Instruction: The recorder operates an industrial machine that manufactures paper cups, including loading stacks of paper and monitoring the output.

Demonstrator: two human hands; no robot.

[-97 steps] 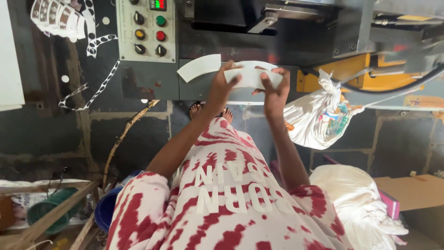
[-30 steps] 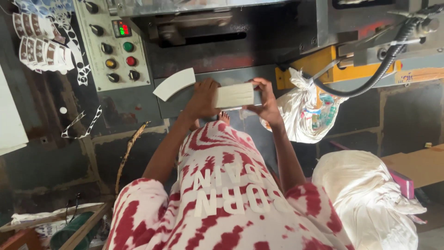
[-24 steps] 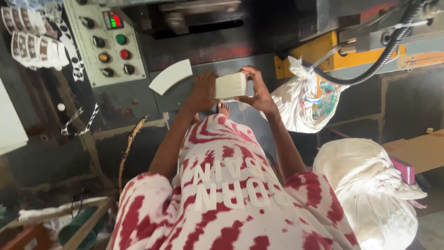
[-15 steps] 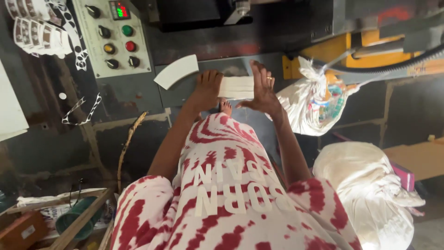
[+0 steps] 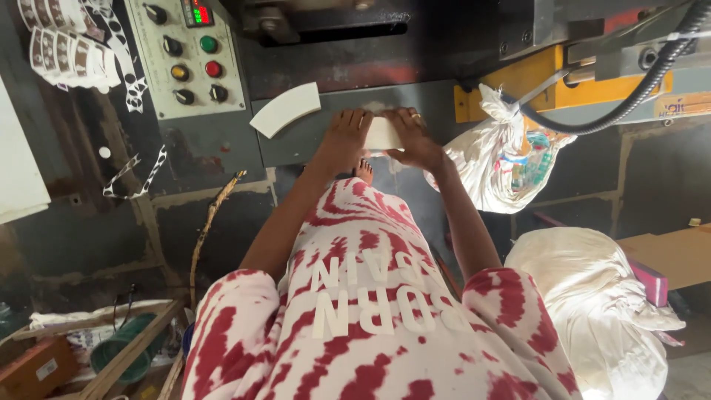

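Observation:
Both my hands hold a small stack of white curved paper blanks in front of a dark machine. My left hand grips its left end and my right hand covers its right end, fingers wrapped over the top. The stack rests against the grey ledge of the machine. One loose white fan-shaped blank lies on that ledge just left of my hands. Most of the stack is hidden under my fingers.
A control panel with knobs and coloured buttons sits upper left. A knotted plastic bag hangs at right below a yellow bracket and a black cable. A white sack lies lower right; crates sit lower left.
The stack has come down from a raised, spread hold to the machine ledge, and my hands have closed in over it. My view has tilted slightly.

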